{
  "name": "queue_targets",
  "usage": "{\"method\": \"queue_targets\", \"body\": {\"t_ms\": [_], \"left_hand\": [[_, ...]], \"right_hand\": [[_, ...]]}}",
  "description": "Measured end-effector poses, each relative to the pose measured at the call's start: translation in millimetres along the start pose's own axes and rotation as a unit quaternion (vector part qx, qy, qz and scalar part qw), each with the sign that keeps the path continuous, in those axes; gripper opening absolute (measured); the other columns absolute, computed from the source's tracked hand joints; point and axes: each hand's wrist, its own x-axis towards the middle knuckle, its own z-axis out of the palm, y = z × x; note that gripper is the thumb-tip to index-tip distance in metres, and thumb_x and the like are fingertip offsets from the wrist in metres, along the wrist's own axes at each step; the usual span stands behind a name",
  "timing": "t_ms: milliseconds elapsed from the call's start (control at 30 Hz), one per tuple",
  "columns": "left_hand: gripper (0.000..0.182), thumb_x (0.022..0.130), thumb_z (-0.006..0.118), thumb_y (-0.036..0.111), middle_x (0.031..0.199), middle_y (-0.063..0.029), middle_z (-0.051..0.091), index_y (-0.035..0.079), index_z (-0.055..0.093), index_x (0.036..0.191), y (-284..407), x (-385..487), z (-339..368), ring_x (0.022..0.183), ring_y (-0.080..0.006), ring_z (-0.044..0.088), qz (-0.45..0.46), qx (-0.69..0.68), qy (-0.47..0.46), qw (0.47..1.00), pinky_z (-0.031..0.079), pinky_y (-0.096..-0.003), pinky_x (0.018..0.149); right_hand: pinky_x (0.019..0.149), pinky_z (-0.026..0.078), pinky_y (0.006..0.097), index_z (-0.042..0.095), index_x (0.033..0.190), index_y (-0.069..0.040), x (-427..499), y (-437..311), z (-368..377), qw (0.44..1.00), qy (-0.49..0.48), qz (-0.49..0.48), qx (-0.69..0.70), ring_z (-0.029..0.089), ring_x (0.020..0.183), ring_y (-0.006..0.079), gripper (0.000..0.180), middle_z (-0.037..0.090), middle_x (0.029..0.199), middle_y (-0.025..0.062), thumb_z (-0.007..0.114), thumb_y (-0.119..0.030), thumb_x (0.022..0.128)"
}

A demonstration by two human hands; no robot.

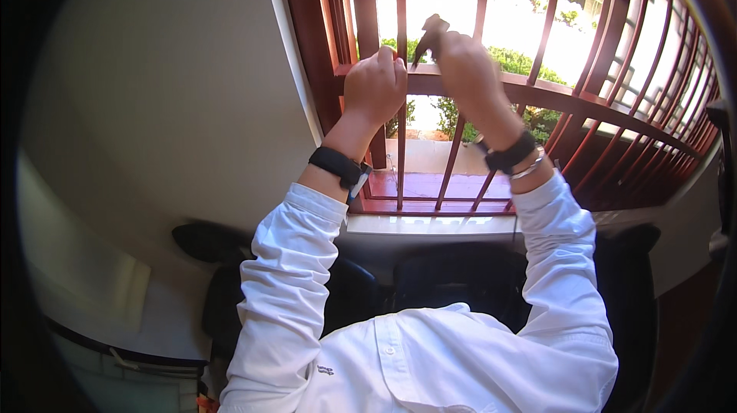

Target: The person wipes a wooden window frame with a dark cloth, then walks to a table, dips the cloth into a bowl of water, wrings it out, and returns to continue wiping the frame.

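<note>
My left hand (375,86) is a closed fist at the red window grille, against a thin upright bar (401,10) where it meets the crossrail. Its fingertips are turned away, and a small orange-red spot shows at the knuckles. To its right, my right hand (473,76) is raised before the crossrail (426,83), slightly blurred. A dark, limp piece, apparently cloth (432,39), sticks out of its fingers with a pointed end hanging down. Each wrist wears a black strap, and a bracelet (528,165) circles the right one.
Below the grille runs a pale sill (432,224). Black chairs (460,275) stand beneath it, close before me. A plain wall (173,79) rises at left. Further bars (650,44) curve away at right, with shrubs (518,64) outside. A dark-edged glass surface (126,378) lies at lower left.
</note>
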Motion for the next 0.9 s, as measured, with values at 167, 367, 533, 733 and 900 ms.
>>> {"method": "queue_targets", "body": {"t_ms": [167, 367, 533, 733, 900], "left_hand": [[0.022, 0.094, 0.044, 0.020, 0.082, -0.0194, 0.067, 0.001, 0.055, 0.091, 3, 3, -8, 0.077, -0.0373, 0.065, -0.041, -0.019, -0.045, 0.998, 0.051, -0.0478, 0.073], [0.026, 0.096, 0.041, 0.022, 0.088, -0.0231, 0.066, 0.001, 0.054, 0.101, -5, 6, -20, 0.084, -0.0411, 0.064, -0.044, -0.070, -0.103, 0.991, 0.050, -0.0475, 0.076], [0.026, 0.097, 0.040, 0.015, 0.100, -0.0216, 0.066, 0.000, 0.056, 0.110, -10, -6, -40, 0.093, -0.0342, 0.064, -0.034, -0.171, -0.087, 0.981, 0.049, -0.0402, 0.082], [0.028, 0.096, 0.036, 0.006, 0.110, -0.0184, 0.067, -0.001, 0.059, 0.109, -26, -37, -94, 0.108, -0.0304, 0.064, -0.016, -0.117, -0.071, 0.990, 0.048, -0.0367, 0.097], [0.019, 0.092, 0.043, 0.004, 0.103, -0.0180, 0.066, 0.000, 0.057, 0.106, -34, -30, -95, 0.097, -0.0352, 0.065, 0.058, -0.099, 0.071, 0.991, 0.051, -0.0395, 0.088]], "right_hand": [[0.099, 0.043, 0.0425, 0.057, 0.114, 0.006, -39, -49, 23, 0.992, 0.112, -0.036, 0.039, 0.059, 0.108, 0.0318, 0.034, 0.064, 0.111, 0.0207, 0.054, -0.011, 0.085], [0.056, 0.055, 0.0339, 0.060, 0.081, -0.006, -4, -25, 21, 0.998, -0.045, -0.013, 0.050, 0.067, 0.059, 0.0219, 0.024, 0.066, 0.066, 0.0069, 0.056, -0.027, 0.093], [0.059, 0.056, 0.0354, 0.061, 0.085, -0.005, -12, -10, 26, 0.994, -0.050, -0.033, 0.087, 0.069, 0.066, 0.0252, 0.027, 0.067, 0.070, 0.0093, 0.059, -0.031, 0.093], [0.076, 0.057, 0.0380, 0.063, 0.097, -0.005, -32, -15, -9, 0.985, 0.035, 0.026, 0.167, 0.070, 0.082, 0.0273, 0.018, 0.069, 0.078, 0.0117, 0.067, -0.006, 0.080], [0.099, 0.049, 0.0406, 0.060, 0.111, -0.005, -4, -86, 19, 0.950, 0.211, -0.009, 0.229, 0.064, 0.108, 0.0276, 0.032, 0.066, 0.114, 0.0156, 0.062, -0.007, 0.080]]}}
